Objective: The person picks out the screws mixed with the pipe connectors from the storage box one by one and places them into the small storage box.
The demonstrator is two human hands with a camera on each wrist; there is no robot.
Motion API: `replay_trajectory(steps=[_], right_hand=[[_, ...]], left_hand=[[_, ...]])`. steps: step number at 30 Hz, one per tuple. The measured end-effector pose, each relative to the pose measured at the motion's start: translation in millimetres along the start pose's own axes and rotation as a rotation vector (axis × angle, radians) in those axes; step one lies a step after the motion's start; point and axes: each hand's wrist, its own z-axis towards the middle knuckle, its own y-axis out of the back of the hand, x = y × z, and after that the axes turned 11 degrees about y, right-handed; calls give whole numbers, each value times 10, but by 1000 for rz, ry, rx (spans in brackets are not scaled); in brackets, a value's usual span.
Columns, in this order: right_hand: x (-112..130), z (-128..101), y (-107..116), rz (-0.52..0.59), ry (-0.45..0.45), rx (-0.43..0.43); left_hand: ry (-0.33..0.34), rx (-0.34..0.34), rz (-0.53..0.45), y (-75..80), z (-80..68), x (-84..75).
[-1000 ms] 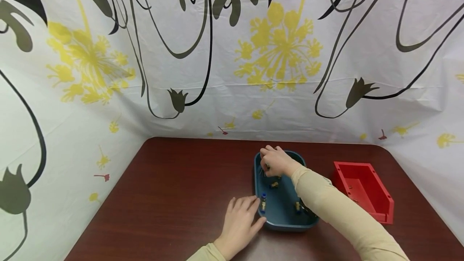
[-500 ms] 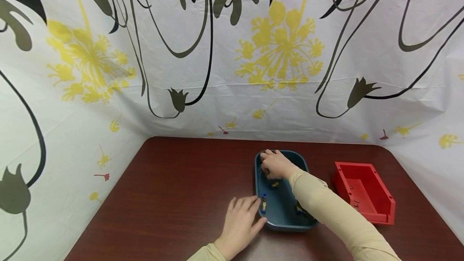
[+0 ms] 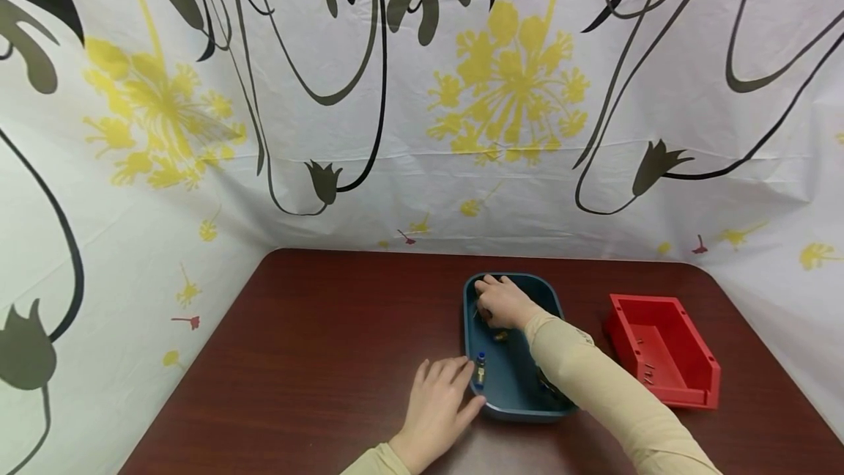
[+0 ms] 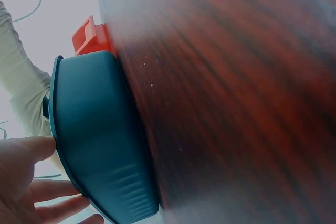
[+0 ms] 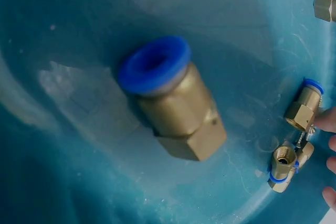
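A blue-green tray (image 3: 511, 414) holds several brass push-in fittings with blue collars; one fitting (image 3: 480, 370) lies near its left wall. My left hand (image 3: 435, 405) rests with spread, mostly straight fingers at the tray's left rim. In the left wrist view its thumb (image 4: 39, 148) touches that rim. My right hand (image 3: 506, 304) reaches down inside the tray's far left part. The right wrist view shows a large near fitting (image 5: 186, 116) and, at the right, fingertips against another fitting (image 5: 304, 108) in a small cluster. Whether they pinch something is hidden.
A red open-front bin (image 3: 692, 396) stands right of the tray, with a few small metal pieces (image 3: 649, 374) inside. Both stand on a dark reddish-brown table (image 3: 316, 358). A flower-patterned cloth (image 3: 409, 130) hangs behind it.
My right hand has lowered into the far left of the tray, its forearm shifting slightly left. More of the small pieces in the red bin show. The left hand has stayed at the rim.
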Motion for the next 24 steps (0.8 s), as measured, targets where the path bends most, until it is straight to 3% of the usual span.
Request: replay_trajectory(steps=[24], right_hand=[[54, 61, -64, -29, -18, 51]], left_hand=[[1, 3, 3, 0, 6, -3]])
